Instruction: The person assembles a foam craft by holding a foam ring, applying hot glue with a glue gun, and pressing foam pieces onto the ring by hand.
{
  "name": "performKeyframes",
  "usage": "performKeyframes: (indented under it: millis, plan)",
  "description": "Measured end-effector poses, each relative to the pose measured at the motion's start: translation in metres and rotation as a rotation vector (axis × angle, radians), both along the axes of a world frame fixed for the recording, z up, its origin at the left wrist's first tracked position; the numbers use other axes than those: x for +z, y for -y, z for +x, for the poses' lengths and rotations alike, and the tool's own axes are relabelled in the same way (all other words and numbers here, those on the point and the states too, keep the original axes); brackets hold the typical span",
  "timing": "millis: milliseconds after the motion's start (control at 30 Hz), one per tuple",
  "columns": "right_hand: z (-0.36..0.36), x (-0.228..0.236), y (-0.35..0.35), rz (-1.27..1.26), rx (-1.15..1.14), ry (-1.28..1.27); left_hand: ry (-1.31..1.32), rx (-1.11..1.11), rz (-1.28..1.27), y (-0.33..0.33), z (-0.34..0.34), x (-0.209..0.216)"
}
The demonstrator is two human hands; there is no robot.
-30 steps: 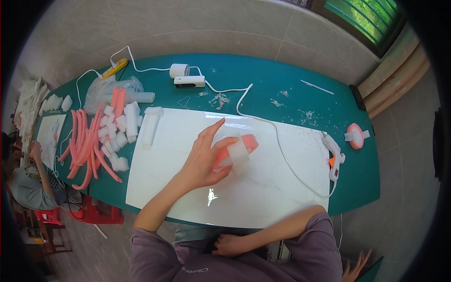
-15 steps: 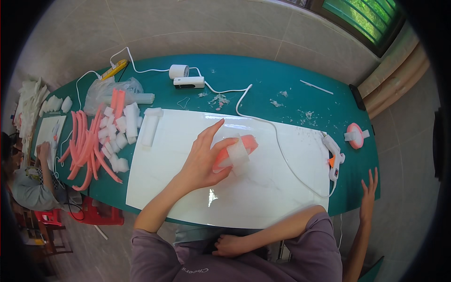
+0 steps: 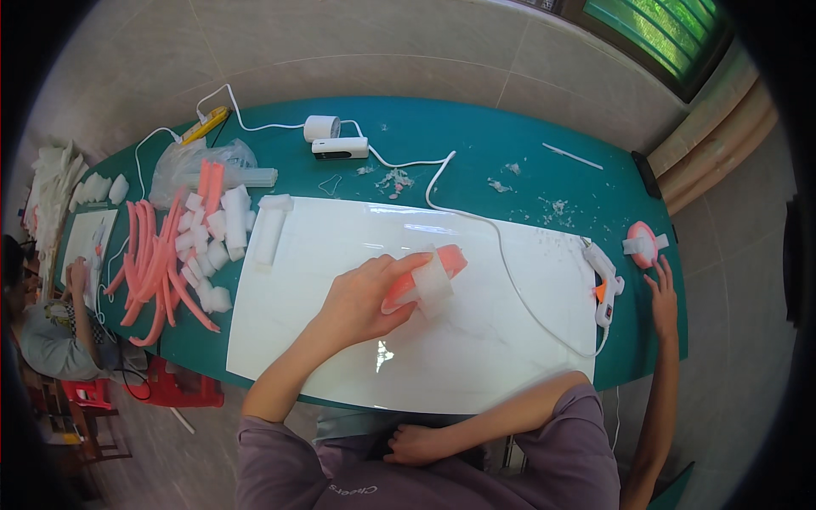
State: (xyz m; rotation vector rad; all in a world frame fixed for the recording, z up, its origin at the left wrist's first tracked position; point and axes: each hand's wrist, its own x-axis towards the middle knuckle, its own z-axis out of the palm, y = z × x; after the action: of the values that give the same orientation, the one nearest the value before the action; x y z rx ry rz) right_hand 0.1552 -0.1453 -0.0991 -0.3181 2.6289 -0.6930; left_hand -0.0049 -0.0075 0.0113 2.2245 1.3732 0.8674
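A pink foam ring (image 3: 460, 257) with a wide white foam band (image 3: 433, 281) around it is over the white board (image 3: 510, 357). My left hand (image 3: 372, 293) holds it between thumb and fingers. In my lap, below the table edge, lies my right hand (image 3: 415, 444), its fingers curled and nothing visible in them. Another person's hand (image 3: 663, 293) reaches in at the right, its fingertips beside a second pink foam ring (image 3: 641, 245) with white strips.
A white glue gun (image 3: 604, 285) lies at the board's right edge, its cord (image 3: 501, 255) crossing the board. Pink foam strips (image 3: 153, 263) and white foam pieces (image 3: 208, 246) are heaped at left. A co-worker (image 3: 64, 331) sits at far left.
The other person's hand has moved up to the pink ring at the right. My left hand's fingers have drawn in around the foam ring. My right hand has not moved.
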Motion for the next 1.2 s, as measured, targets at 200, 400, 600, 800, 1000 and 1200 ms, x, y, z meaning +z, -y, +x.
performKeyframes:
  millis: [200,400,600,800,1000,1200]
  plan:
    - [-0.0005,0.0008,-0.0004,-0.001,0.012,0.023,-0.103,0.037,-0.107,0.0009,0.0002,0.0057]
    - [0.0001,-0.0003,0.0008,-0.036,-0.036,0.026,-0.064,0.023,-0.030,0.0003,-0.0012,-0.0009]
    - [-0.0009,0.0005,0.0001,0.010,0.017,0.033,-0.084,0.025,-0.047,0.0006,-0.0018,-0.0004]
    - [-0.0015,-0.0011,0.0003,0.008,0.022,0.018,-0.091,0.025,-0.058,0.0008,-0.0033,0.0014]
    - [0.0002,-0.0030,0.0013,-0.018,-0.001,-0.020,0.007,-0.002,-0.051,-0.0036,-0.0064,0.0002]
    - [-0.0003,-0.0037,0.0011,-0.012,-0.006,-0.003,0.049,-0.008,-0.007,-0.0037,-0.0062,0.0014]
